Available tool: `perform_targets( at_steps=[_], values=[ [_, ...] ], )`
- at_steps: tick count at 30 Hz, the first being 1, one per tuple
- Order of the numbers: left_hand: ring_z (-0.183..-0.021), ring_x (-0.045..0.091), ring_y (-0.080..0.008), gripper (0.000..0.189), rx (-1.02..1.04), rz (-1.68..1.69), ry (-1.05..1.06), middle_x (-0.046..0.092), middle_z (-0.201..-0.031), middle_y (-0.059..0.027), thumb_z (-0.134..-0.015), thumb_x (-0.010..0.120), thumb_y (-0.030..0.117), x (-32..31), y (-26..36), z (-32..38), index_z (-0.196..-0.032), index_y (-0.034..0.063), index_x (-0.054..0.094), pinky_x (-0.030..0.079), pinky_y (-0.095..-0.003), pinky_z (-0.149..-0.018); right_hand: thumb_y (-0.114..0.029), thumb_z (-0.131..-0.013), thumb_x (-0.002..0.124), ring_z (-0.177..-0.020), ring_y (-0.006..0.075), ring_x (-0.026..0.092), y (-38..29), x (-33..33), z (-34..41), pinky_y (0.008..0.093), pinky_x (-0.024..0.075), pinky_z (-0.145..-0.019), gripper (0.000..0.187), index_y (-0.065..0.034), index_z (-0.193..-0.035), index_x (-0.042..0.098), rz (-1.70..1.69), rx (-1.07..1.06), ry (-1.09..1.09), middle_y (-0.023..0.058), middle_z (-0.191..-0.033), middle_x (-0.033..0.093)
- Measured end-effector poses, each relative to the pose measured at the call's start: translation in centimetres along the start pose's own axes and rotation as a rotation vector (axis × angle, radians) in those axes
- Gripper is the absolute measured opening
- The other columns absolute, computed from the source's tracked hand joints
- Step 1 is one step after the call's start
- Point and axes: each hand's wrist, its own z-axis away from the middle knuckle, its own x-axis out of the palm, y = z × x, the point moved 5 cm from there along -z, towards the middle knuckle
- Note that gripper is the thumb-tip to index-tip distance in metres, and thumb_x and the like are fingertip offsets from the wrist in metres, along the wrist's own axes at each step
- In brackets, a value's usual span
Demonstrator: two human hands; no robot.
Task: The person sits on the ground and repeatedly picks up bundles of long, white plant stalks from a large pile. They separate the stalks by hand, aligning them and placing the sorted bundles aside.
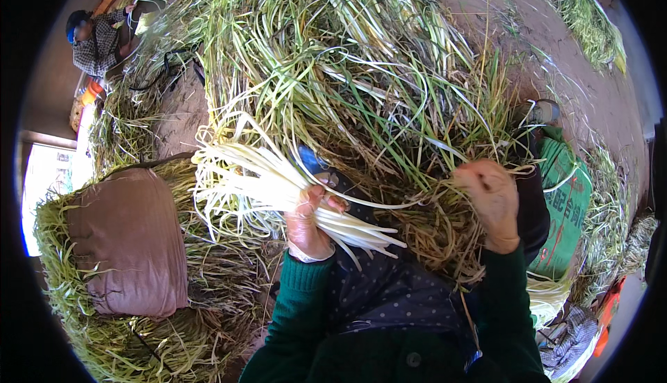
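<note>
My left hand (306, 221), in a thin clear glove, grips a thick bundle of pale whitish-yellow leafy stalks (250, 179) around the middle. The straight ends point right and down; the looser ends fan out to the left. One long stalk curves away from the bundle to the right. To the right, my right hand (490, 200) is blurred with its fingers curled, above brown dry leaf scraps (443, 232). Whether it holds a leaf cannot be made out. A big heap of long green and yellowed leaves (333, 65) lies in front of me.
On the left, a brown cloth (130, 242) covers part of a leafy bale. A green printed sack (563, 206) stands at my right, near a shoe (542, 111). Another person (96, 44) sits at the far left, handling stalks. More leaves (589, 23) lie at the upper right.
</note>
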Motion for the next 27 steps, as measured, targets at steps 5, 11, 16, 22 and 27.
perform_targets(
  at_steps=[5, 11, 16, 22, 27],
  values=[
    [-0.063, 0.062, -0.0219, 0.032, -0.06, 0.009, -0.057, 0.061, -0.079, -0.0064, -0.081, 0.072, 0.013, 1.9, -1.2, 0.5, -0.105, -0.0013, 0.056, 0.055, -0.0403, -0.062, -0.019, -0.094, 0.059, -0.069, 0.0098, 0.063, -9.2, 9.2, -3.8, 0.0251, 0.0522, -0.064, 0.02, -0.0024, -0.092, 0.068, -0.211, -0.564, -0.127, 0.0047, -0.081, 0.069],
    [-0.064, 0.063, -0.0225, 0.032, -0.137, -0.012, -0.02, 0.062, -0.083, -0.008, -0.081, 0.073, 0.01, 2.4, -2.1, 0.6, -0.107, 0.0015, 0.055, 0.056, -0.0385, -0.061, -0.01, -0.089, 0.066, -0.07, 0.0119, 0.064, -9.1, 13.3, -5.2, 0.0254, 0.0548, -0.066, 0.012, 0.0013, -0.093, 0.067, -0.768, 0.186, -0.512, 0.0077, -0.08, 0.068],
    [-0.066, 0.059, -0.0212, 0.034, -0.188, 0.035, -0.014, 0.062, -0.09, -0.0097, -0.081, 0.075, 0.015, 2.5, -2.6, 0.4, -0.105, 0.0007, 0.055, 0.053, -0.0384, -0.062, -0.008, -0.089, 0.064, -0.092, 0.0262, 0.069, -9.4, 9.8, -5.5, 0.0378, 0.0557, -0.088, 0.01, 0.0001, -0.083, 0.065, -1.119, 0.284, -0.289, 0.0174, -0.097, 0.07],
    [-0.067, 0.058, -0.0215, 0.033, -0.153, 0.052, 0.038, 0.061, -0.09, -0.008, -0.081, 0.075, 0.015, -0.1, -2.3, -0.2, -0.104, 0.0017, 0.056, 0.051, -0.04, -0.061, -0.008, -0.093, 0.056, -0.082, 0.0247, 0.067, -5.8, 1.1, -6.8, 0.0357, 0.055, -0.082, 0.01, -0.0005, -0.089, 0.06, -1.117, 0.142, 0.123, 0.0147, -0.089, 0.067],
    [-0.054, 0.056, -0.0176, 0.028, -0.151, 0.026, 0.047, 0.058, -0.068, -0.0042, -0.083, 0.071, 0.014, -1.6, -0.7, -1.2, -0.105, 0.0024, 0.058, 0.051, -0.0327, -0.052, -0.007, -0.091, 0.055, -0.074, 0.0185, 0.054, -1.4, -5.5, -6.5, 0.0302, 0.048, -0.072, 0.009, -0.004, -0.082, 0.056, -1.269, 0.034, 0.374, 0.0112, -0.087, 0.063]
  ],
)
